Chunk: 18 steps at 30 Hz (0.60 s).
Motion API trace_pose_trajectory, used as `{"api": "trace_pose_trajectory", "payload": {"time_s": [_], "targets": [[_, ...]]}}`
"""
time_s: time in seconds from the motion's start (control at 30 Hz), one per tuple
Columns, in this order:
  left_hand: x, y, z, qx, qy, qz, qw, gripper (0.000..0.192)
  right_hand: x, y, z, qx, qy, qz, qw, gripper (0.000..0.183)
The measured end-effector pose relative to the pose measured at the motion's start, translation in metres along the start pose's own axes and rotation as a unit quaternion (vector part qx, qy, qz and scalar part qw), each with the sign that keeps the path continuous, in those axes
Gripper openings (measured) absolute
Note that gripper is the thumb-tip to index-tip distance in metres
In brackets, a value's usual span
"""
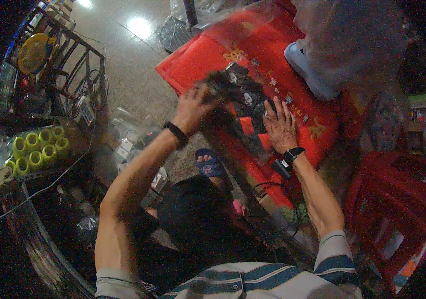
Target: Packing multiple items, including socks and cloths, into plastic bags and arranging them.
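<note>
My left hand (195, 108), blurred, is at a dark, fuzzy-looking item (218, 84) near the left edge of a red cover (187, 67) with gold markings. Whether its fingers grip that item cannot be made out. My right hand (282, 127) lies palm down with fingers apart, at the edge of several dark plastic-wrapped packages (248, 95). Under its fingertips are a package and the red cover. Small orange-red patches (247, 125) show among the packages. Both wrists wear black bands, and a small black device (281, 168) hangs at the right one.
A light blue plastic piece (306, 69) lies on the cover's far right. Left stand a dark metal rack (86, 61) and several yellow-green tubes (36, 159). A red plastic stool (388, 194) is at right. A cable (297, 209) hangs below my right forearm. My sandalled foot (210, 164) shows below.
</note>
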<state>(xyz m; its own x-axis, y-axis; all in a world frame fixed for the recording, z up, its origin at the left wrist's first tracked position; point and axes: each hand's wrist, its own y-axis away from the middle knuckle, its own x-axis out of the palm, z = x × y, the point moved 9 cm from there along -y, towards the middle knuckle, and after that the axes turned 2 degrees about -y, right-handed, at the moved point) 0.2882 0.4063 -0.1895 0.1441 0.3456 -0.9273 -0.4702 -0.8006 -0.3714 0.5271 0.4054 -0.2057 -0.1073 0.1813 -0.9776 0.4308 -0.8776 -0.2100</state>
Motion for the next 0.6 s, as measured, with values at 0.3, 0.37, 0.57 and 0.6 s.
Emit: {"api": "trace_pose_trajectory", "payload": {"time_s": [0.3,0.37,0.57,0.6], "targets": [[-0.024,0.045,0.094,-0.229,0.402,0.01,0.886,0.068,-0.013,0.022,-0.004,0.053,-0.007,0.006,0.999,0.053],[-0.019,0.068,0.089,-0.216,0.49,0.004,0.844,0.071,-0.023,0.028,0.005,0.067,-0.032,0.003,0.997,0.052],[-0.003,0.146,0.085,-0.285,0.434,0.008,0.854,0.06,-0.035,0.045,0.055,0.037,-0.132,-0.012,0.99,0.047],[-0.002,0.139,0.064,-0.312,0.55,0.026,0.774,0.06,-0.046,0.049,0.052,0.046,-0.082,-0.012,0.995,0.042]]}}
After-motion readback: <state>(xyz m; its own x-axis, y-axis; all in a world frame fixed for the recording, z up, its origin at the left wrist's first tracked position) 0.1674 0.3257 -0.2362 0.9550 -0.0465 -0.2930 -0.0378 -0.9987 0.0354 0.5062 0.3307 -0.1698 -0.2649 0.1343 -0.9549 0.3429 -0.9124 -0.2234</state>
